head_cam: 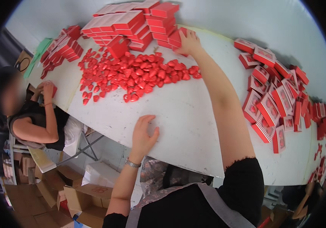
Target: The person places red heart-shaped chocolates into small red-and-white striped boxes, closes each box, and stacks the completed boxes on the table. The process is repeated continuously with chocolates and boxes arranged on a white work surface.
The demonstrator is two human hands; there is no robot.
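At the right end of a tall stack of red boxes (163,22), my right hand (189,42) reaches far across the white table and grips a red box (175,39). Its fingers lie over that box, which is partly hidden behind them. My left hand (144,136) hangs near the table's front edge with nothing in it, thumb and fingers apart. Between my hands and the stack spreads a large heap of red foil-wrapped hearts (140,71). A single red box (118,47) stands tilted at the back of the heap, against the stack.
Red boxes with striped, windowed lids (268,105) lie in a loose pile to the right. A co-worker (37,122) sits at the left, holding a red item, near more stacked boxes (63,47). Open cardboard cartons (89,196) stand on the floor. Another person (305,199) is at lower right.
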